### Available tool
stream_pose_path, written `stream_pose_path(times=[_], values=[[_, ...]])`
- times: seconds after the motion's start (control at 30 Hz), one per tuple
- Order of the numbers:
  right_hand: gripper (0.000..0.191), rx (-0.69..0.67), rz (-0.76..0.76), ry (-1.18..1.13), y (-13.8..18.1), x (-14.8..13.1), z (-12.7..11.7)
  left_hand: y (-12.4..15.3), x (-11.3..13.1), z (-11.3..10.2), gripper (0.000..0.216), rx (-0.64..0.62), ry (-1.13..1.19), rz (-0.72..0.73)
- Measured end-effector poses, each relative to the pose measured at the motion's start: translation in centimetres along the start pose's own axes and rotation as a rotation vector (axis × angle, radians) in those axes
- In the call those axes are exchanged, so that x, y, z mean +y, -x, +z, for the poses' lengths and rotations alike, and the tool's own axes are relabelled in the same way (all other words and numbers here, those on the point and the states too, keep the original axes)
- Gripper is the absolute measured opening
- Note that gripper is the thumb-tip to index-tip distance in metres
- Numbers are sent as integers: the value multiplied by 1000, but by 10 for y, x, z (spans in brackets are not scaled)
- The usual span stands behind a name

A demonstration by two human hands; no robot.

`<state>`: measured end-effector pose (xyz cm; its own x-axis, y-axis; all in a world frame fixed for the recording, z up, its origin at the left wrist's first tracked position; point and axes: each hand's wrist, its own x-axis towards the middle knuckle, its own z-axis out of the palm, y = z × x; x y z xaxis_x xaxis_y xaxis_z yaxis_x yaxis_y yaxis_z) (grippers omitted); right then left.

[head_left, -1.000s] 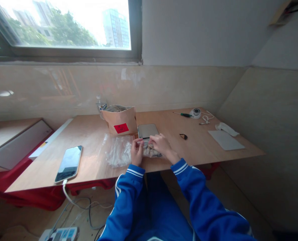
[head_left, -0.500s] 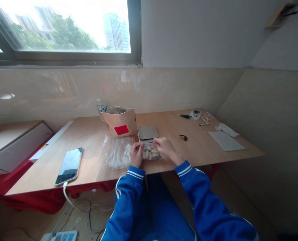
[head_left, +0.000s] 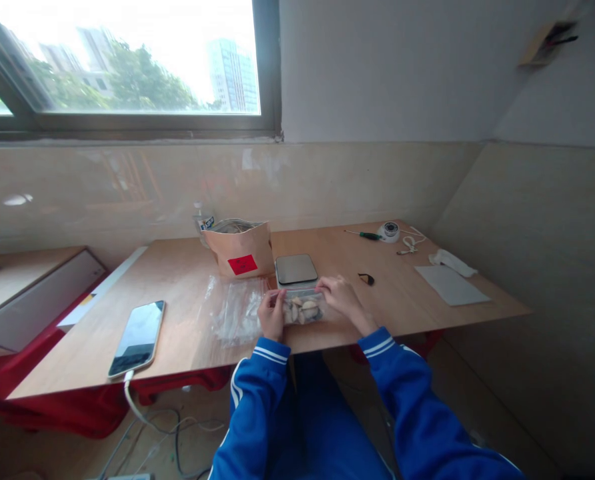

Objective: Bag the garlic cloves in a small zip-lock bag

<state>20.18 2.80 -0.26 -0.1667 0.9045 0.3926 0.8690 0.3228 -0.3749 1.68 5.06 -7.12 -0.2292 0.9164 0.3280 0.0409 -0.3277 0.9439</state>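
Both hands grip a small clear bag of pale pieces (head_left: 302,310) at the near edge of the desk (head_left: 187,280): left hand (head_left: 272,315) on its 9 o'clock end, right hand (head_left: 341,295) on its 3 o'clock end. A scale (head_left: 295,269) sits at the bag's 12 o'clock, and a loose pile of empty clear bags (head_left: 237,310) at 9 o'clock.

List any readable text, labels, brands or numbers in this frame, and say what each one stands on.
None can be read.
Red label on the brown paper bag: dark marks, too small to read.
Label on the bottle behind the bag: blue and white, blurred.
Phone: screen dark, no text.
Scale: no digits legible.
Small clear bag held by left hand and right hand: no print visible.
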Motion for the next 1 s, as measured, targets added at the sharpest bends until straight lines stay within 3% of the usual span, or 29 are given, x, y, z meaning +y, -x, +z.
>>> stream_pose_path(times=[0.13, 0.3, 0.43, 0.53, 0.63, 0.77, 0.87, 0.93, 1.0], values=[[15, 79, 40, -130, 7, 2, 8, 2, 6, 0, 40, 31, 24, -23], [24, -56, 245, -685, 30, 22, 20, 4, 3, 1, 43, 22, 101, -65], [25, -106, 332, -808, 39, 40, 15, 5, 4, 0, 46, -60, 39, -50], [24, -66, 272, -749, 19, 52, -7, 7, 12, 0, 43, -186, -45, 57], [27, 57, 195, -685, -19, 73, -35, 8, 19, -1, 35, -264, -96, 159], [34, 42, 395, -534, -57, 121, -54, 8, 18, 0, 26, -234, -127, 127], [42, 102, 577, -253, -50, 152, -45, 7, 15, 1, 19, -231, -118, 88], [47, 224, 607, -80, -30, 164, -30, 6, 15, 1, 18, -222, -93, 56], [44, 257, 602, -11, -4, 170, -13, 5, 14, 1, 18, -215, -68, 27]])
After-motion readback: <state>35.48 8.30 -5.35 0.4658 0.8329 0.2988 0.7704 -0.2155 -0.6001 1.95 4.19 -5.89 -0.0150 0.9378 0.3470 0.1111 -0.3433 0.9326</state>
